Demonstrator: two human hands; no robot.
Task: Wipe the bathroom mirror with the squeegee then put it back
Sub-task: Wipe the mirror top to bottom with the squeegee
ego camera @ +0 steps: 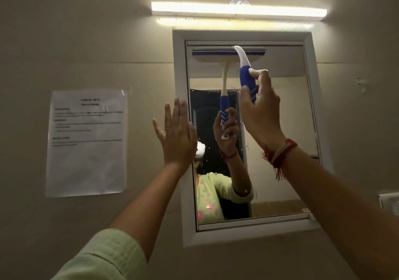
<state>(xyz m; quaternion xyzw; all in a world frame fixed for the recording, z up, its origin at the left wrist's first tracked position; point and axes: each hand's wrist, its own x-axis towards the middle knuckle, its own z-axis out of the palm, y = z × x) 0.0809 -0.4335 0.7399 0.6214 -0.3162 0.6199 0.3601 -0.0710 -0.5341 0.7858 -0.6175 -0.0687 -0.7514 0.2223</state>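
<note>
One squeegee (245, 78) sits within the right hand's (260, 115) curled fingers (246, 101); left hand's (177, 138) fingers (180, 111) are straight.

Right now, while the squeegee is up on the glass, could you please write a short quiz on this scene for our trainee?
1. True or false: both hands grip the squeegee.
2. Where on the mirror does the squeegee's blade sit? A) along the top B) across the middle C) along the bottom
3. Fill in: the printed sheet hangs on the wall to the mirror's ____.

Key
1. False: only the right hand grips it; the left hand is open.
2. A
3. left
</note>
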